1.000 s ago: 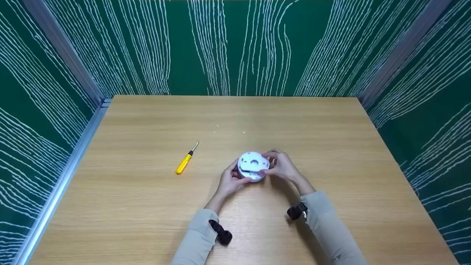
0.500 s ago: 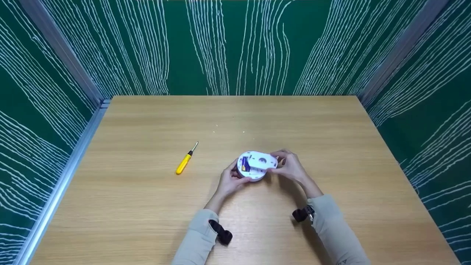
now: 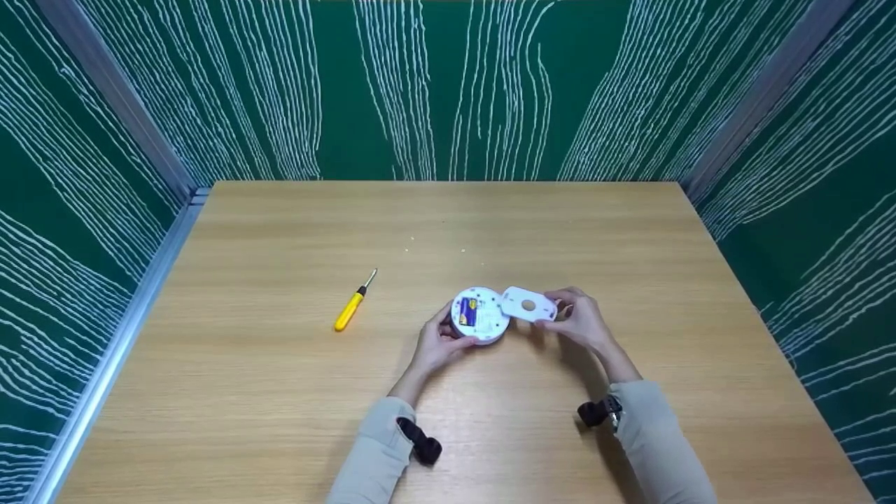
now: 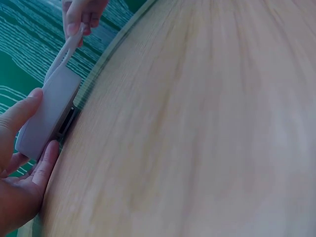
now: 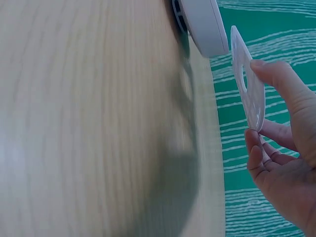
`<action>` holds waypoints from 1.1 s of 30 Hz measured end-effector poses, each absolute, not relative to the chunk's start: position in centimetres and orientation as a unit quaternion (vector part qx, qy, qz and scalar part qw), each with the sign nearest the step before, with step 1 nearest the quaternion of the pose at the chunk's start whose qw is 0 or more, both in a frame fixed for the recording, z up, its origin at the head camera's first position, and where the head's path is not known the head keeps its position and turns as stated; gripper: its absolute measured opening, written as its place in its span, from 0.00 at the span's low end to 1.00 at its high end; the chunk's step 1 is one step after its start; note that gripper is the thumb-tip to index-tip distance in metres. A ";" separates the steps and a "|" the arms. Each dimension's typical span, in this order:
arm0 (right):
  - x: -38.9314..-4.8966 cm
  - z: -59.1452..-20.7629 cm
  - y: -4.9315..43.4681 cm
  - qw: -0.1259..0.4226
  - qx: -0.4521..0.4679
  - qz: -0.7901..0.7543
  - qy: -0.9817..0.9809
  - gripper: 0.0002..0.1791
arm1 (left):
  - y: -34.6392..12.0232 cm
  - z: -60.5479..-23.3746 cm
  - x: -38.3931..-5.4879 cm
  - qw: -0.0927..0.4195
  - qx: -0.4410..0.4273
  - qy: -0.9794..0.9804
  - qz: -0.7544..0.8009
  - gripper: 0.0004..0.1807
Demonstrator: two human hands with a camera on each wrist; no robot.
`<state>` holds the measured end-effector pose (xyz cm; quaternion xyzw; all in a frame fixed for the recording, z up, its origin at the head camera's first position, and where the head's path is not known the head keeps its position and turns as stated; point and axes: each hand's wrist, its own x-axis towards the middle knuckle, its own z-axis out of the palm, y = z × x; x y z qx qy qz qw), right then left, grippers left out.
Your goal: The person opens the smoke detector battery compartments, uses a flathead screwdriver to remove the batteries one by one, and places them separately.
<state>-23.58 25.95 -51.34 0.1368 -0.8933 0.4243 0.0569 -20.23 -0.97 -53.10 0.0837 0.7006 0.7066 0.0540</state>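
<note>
My left hand grips a round white smoke detector by its left side, thumb at the near edge. The detector's back faces up, and a blue and yellow battery shows in it. In the left wrist view the detector is seen from the side, above the table, with dark vents underneath. My right hand pinches a flat white mounting plate with a round hole through it. The plate lies just right of the detector, overlapping its edge in the head view; the right wrist view shows the plate apart from it.
A yellow-handled screwdriver lies on the wooden table, left of my hands, its tip pointing away. Several tiny white specks are scattered farther back. Green walls with white streaks surround the table's back and sides.
My right hand has slid the mounting plate rightward off the detector's back, which uncovers the battery. My left hand and the detector have stayed in place.
</note>
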 end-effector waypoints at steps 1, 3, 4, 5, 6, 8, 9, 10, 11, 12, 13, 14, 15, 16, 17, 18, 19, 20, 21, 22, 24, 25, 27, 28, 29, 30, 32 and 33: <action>-23.6 -51.3 26.2 0.060 0.138 0.425 -0.893 0.27 | -1.0 -53.1 -20.2 0.055 0.085 0.698 0.709 0.42; -23.5 -51.4 26.7 0.065 0.136 0.427 -0.892 0.26 | -1.0 -53.0 -20.2 0.057 0.087 0.695 0.712 0.43; -23.5 -51.4 27.0 0.068 0.136 0.427 -0.891 0.26 | -1.0 -53.0 -20.3 0.059 0.088 0.691 0.715 0.43; -23.6 -51.5 27.2 0.069 0.137 0.428 -0.891 0.26 | -1.0 -53.0 -20.3 0.059 0.089 0.688 0.718 0.43; -23.6 -51.6 27.4 0.069 0.137 0.427 -0.891 0.26 | -0.9 -53.0 -20.3 0.060 0.090 0.685 0.721 0.43; -23.6 -51.7 27.8 0.065 0.133 0.426 -0.892 0.26 | -0.9 -53.0 -20.3 0.060 0.090 0.682 0.723 0.43; -23.7 -51.8 28.0 0.064 0.131 0.425 -0.893 0.26 | -0.9 -53.0 -20.3 0.061 0.089 0.681 0.724 0.43; -23.7 -51.8 28.2 0.062 0.129 0.423 -0.895 0.26 | -0.9 -53.0 -20.3 0.060 0.088 0.682 0.724 0.43; -23.7 -51.9 28.4 0.058 0.125 0.421 -0.896 0.26 | -0.9 -53.0 -20.3 0.059 0.088 0.683 0.723 0.43; -23.8 -51.9 28.5 0.054 0.122 0.420 -0.898 0.26 | -0.9 -53.0 -20.3 0.060 0.086 0.684 0.722 0.43; -23.8 -52.0 28.6 0.052 0.118 0.418 -0.900 0.27 | -0.9 -53.0 -20.3 0.061 0.085 0.685 0.721 0.43; -23.9 -52.0 28.8 0.048 0.115 0.415 -0.901 0.27 | -0.9 -52.9 -20.3 0.062 0.083 0.687 0.719 0.43; -23.9 -52.1 28.9 0.047 0.113 0.414 -0.902 0.27 | -0.9 -52.9 -20.3 0.062 0.082 0.689 0.718 0.43; -24.0 -52.2 29.1 0.043 0.110 0.412 -0.904 0.27 | -0.9 -52.9 -20.3 0.061 0.082 0.691 0.715 0.42; -24.1 -52.3 29.2 0.040 0.107 0.410 -0.905 0.27 | -0.9 -52.9 -20.2 0.062 0.081 0.692 0.714 0.42; -24.2 -52.3 29.3 0.037 0.104 0.409 -0.906 0.27 | -0.9 -52.8 -20.2 0.063 0.080 0.694 0.712 0.42; -24.2 -52.4 29.5 0.033 0.100 0.407 -0.907 0.27 | -0.9 -52.8 -20.2 0.062 0.080 0.697 0.710 0.42; -24.3 -52.4 29.6 0.029 0.097 0.404 -0.909 0.27 | -0.9 -52.8 -20.2 0.062 0.080 0.699 0.708 0.42; -24.4 -52.5 29.7 0.025 0.095 0.401 -0.911 0.27 | -0.9 -52.8 -20.2 0.061 0.079 0.700 0.708 0.42; -24.4 -52.5 29.8 0.021 0.095 0.398 -0.912 0.27 | -0.9 -52.8 -20.2 0.060 0.079 0.702 0.706 0.42; -24.6 -52.6 29.9 0.013 0.090 0.395 -0.914 0.27 | -0.8 -52.8 -20.2 0.060 0.078 0.705 0.702 0.42; -24.6 -52.6 30.0 0.010 0.089 0.393 -0.915 0.27 | -0.8 -52.8 -20.2 0.059 0.078 0.706 0.701 0.42; -24.7 -52.7 30.1 0.002 0.088 0.389 -0.917 0.28 | -0.8 -52.8 -20.2 0.056 0.079 0.710 0.697 0.42; -24.8 -52.8 30.1 0.000 0.087 0.386 -0.918 0.28 | -0.8 -52.8 -20.2 0.055 0.079 0.712 0.695 0.42; -24.9 -52.9 30.2 -0.003 0.086 0.385 -0.919 0.28 | -0.8 -52.8 -20.2 0.054 0.080 0.713 0.695 0.42; -24.9 -53.0 30.2 -0.003 0.086 0.383 -0.920 0.28 | -0.8 -52.8 -20.2 0.053 0.081 0.713 0.695 0.42; -25.0 -53.2 30.2 0.003 0.094 0.376 -0.922 0.28 | -0.9 -52.7 -20.2 0.051 0.085 0.710 0.697 0.42; -25.1 -53.3 30.2 0.006 0.098 0.375 -0.922 0.28 | -0.9 -52.8 -20.2 0.050 0.086 0.709 0.698 0.42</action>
